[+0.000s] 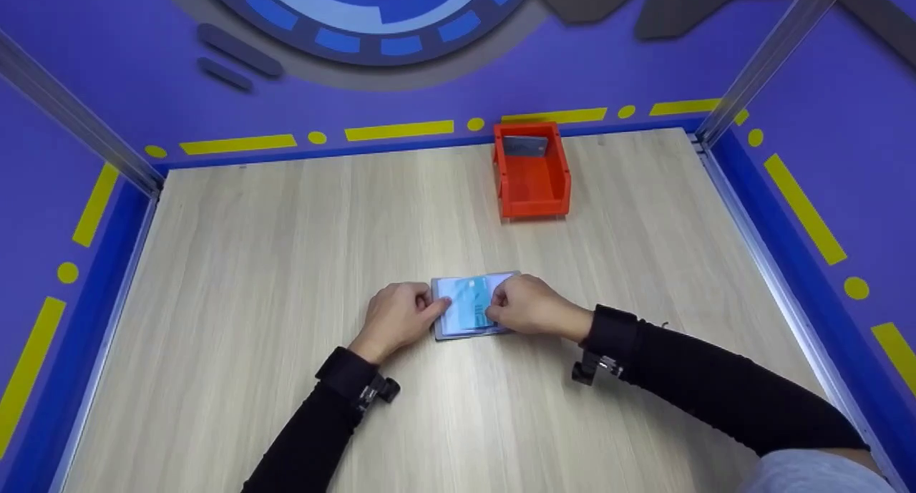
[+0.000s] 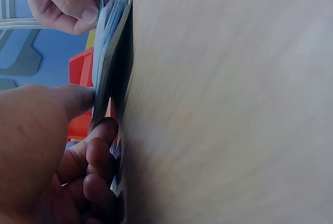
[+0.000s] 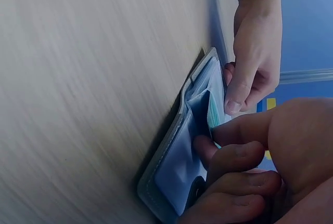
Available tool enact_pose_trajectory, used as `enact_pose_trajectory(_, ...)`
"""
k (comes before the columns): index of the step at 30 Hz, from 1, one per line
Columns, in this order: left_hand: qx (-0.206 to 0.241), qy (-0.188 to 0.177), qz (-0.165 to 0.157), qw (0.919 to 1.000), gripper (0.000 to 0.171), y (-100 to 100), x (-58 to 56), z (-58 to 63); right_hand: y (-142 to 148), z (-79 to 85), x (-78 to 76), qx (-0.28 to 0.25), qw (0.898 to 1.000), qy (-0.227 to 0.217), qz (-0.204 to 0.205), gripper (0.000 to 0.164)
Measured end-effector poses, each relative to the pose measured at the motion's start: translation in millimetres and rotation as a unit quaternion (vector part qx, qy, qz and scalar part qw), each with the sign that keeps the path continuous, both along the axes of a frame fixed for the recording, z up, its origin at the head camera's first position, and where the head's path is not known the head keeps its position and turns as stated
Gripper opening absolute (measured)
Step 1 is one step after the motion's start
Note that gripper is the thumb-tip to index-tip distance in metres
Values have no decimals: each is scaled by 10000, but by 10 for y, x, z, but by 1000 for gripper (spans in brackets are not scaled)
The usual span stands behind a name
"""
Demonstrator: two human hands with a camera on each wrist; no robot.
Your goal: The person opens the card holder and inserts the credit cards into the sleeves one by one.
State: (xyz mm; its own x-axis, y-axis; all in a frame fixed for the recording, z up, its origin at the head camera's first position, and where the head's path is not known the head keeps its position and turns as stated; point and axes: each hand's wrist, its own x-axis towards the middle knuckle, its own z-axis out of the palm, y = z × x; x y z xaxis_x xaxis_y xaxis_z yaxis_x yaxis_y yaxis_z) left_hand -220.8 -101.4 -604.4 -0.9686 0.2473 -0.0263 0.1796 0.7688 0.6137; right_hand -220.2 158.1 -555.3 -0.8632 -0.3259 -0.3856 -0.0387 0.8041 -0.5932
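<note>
A card holder (image 1: 445, 320) with clear plastic sleeves lies spread open on the table between both hands. A teal card (image 1: 470, 300) shows on its pages. My left hand (image 1: 401, 314) grips the holder's left edge, thumb on top and a finger beneath, as the left wrist view (image 2: 41, 146) shows. With thumb and forefinger, my right hand (image 1: 533, 305) pinches the teal card's right edge. In the right wrist view the teal card (image 3: 213, 112) stands tilted up from the sleeves; whether a sleeve is pinched along with it I cannot tell.
Farther back, right of the middle, stands a red bin (image 1: 537, 208) with a dark grey card (image 1: 526, 146) leaning inside at its rear. Blue-purple panels (image 1: 429, 85) wall in the wooden table (image 1: 286, 264) at the back and both sides.
</note>
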Motion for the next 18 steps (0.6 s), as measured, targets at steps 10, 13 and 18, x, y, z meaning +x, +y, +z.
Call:
enact_pose_trajectory(10, -23, 10, -61, 10000, 41, -4, 0, 18, -68, -2, -42, 77, 9997, -44, -234, 23)
enact_pose_trajectory(13, -41, 20, -77, 10000, 39, -6, -7, 15, -85, -7, -43, 41, 9997, 3, -248, 22)
enact_pose_trajectory(18, -41, 52, -94, 9999, 37, -11, -16, 7, -118, 9, -35, 2, 9998, 146, -142, 20)
